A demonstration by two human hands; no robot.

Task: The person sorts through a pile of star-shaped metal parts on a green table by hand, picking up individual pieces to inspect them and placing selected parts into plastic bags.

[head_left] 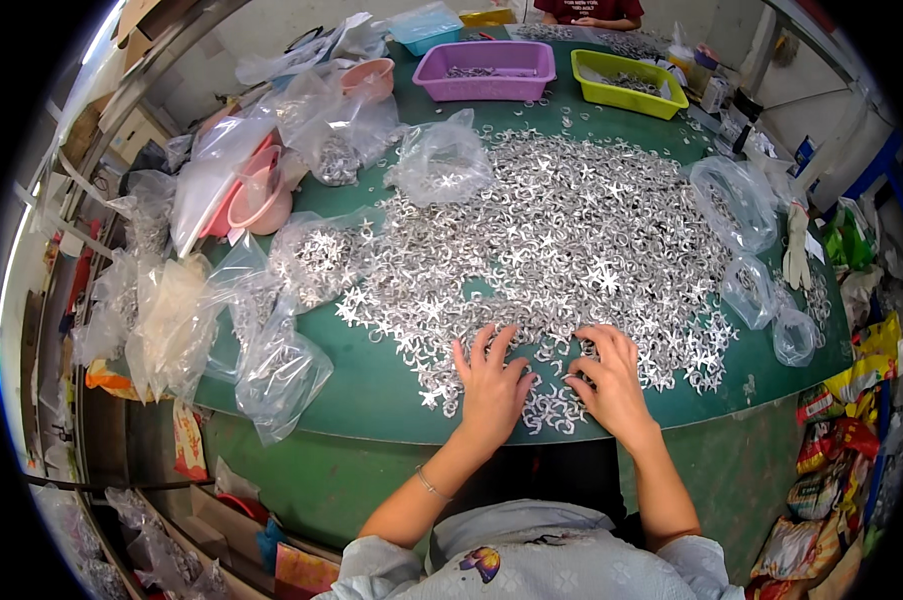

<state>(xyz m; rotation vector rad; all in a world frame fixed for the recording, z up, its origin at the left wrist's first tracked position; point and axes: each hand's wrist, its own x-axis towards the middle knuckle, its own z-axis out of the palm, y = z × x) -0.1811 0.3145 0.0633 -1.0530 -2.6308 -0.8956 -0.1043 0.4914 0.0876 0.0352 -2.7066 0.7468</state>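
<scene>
A wide heap of small silvery metal pieces (591, 230), many shaped like stars or crescents, covers the middle of the green table (371, 400). At its near edge my left hand (491, 388) rests on the pieces, fingers spread and thumb out to the side. Opposite it, my right hand (611, 385) touches the heap with bent fingers held apart; nothing shows in its grasp. Between the two hands lies a small group of loose pieces (553, 408) near the table's front edge. The undersides of my fingertips are hidden.
Clear plastic bags (281, 375) of pieces crowd the left side, by pink basins (261, 205). A purple tray (484, 72) and a yellow-green tray (626, 85) stand at the back. More bags (736, 205) and a glove (796, 250) lie right. Another person (591, 12) sits across.
</scene>
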